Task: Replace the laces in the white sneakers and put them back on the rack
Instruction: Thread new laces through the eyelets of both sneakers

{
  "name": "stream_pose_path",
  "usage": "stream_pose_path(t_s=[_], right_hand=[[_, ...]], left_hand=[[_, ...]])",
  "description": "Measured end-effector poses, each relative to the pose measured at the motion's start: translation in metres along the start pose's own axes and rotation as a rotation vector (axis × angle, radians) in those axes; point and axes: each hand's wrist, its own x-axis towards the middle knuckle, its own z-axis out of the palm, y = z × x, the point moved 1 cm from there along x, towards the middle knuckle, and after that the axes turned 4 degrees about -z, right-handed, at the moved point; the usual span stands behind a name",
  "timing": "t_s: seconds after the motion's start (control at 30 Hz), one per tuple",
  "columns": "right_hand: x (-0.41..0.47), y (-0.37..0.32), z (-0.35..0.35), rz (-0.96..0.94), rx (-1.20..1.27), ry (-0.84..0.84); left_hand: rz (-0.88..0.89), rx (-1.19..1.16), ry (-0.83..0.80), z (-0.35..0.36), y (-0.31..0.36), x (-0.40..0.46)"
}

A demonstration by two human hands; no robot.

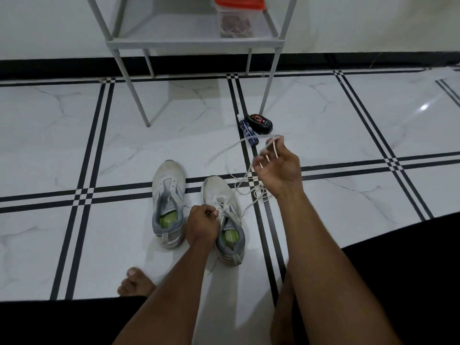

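Two white sneakers stand side by side on the tiled floor (74, 125), toes pointing toward the grey metal rack (194, 42), which rises well beyond them against the wall. The left sneaker (168, 202) sits untouched, its green insole showing. The right sneaker (224, 217), just beside it, has the left hand (202, 226) closed in a fist at its tongue, pinching the eyelet area (exactly what the fingertips grip is hidden by the knuckles). The right hand (276, 168) is raised on the side of that sneaker away from its mate, nearer the rack, fingers curled around a white lace (239, 181) that runs from the sneaker's eyelets up to the hand and hangs in loose loops beneath the wrist. Between the sneakers and the rack's near right leg lie a blue tube (247, 133) and a black shoe-polish container (261, 123), touching each other. On the rack's shelf stands a clear tub with an orange lid (236, 18). A bare foot (135, 282) rests on the floor on the near side of the left sneaker.
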Motion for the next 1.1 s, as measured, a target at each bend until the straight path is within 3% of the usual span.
stream_pose_path(t_s=[0.07,0.13,0.17,0.23,0.33,0.4,0.6,0.8,1.0,1.1], right_hand=[[0.006,0.01,-0.022,-0.009,-0.215,0.261],[0.002,0.038,-0.049,0.059,-0.794,0.497],[-0.006,0.056,-0.059,0.095,-1.074,0.517],[-0.02,0.088,-0.073,0.116,-1.367,0.379],[-0.023,0.111,-0.076,0.039,-1.514,0.185],[-0.017,0.11,-0.07,0.038,-1.517,0.156],[-0.026,0.104,-0.076,0.038,-1.652,0.336],[-0.027,0.116,-0.078,-0.133,-1.653,0.172],[-0.017,0.1,-0.069,0.144,-1.164,0.206],[-0.022,0.089,-0.065,0.203,-1.171,0.211]], left_hand=[[-0.002,-0.017,-0.009,0.0,0.001,0.0],[0.006,-0.016,-0.006,-0.001,0.0,0.0],[0.014,-0.014,-0.001,0.0,-0.001,0.0],[0.023,-0.018,0.008,0.0,-0.001,0.0],[0.019,-0.017,0.013,0.001,0.001,0.0],[0.019,-0.014,0.016,0.001,0.001,0.0],[0.021,0.006,0.013,0.0,0.002,-0.001],[0.024,0.04,0.021,0.0,0.003,-0.001],[0.041,0.024,0.028,0.002,-0.002,0.004],[0.032,0.059,0.016,0.003,0.0,0.005]])
